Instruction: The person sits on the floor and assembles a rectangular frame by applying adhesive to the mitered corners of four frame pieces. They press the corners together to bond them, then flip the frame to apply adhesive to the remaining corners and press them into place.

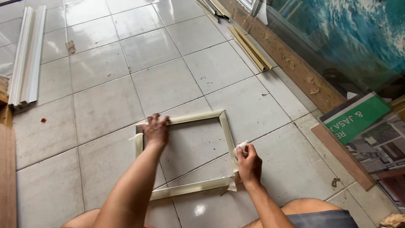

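On the tiled floor [105, 105] a pale frame [185, 156] is pinned flat by the left hand [156, 130] — a white wad [241, 146] is pinched in the right hand's [249, 164] grip.

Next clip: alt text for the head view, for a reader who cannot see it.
A person's left hand presses a corner of a pale rectangular frame lying on the grey tiled floor, while the right hand holds a white scrap at the opposite side. Moulding strips lie nearby.

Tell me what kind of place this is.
Probably a picture-framing workshop. On the tiled floor the left hand presses on a pale rectangular frame while the right hand works at its corner. Lengths of moulding lie about, and a large seascape painting leans nearby.
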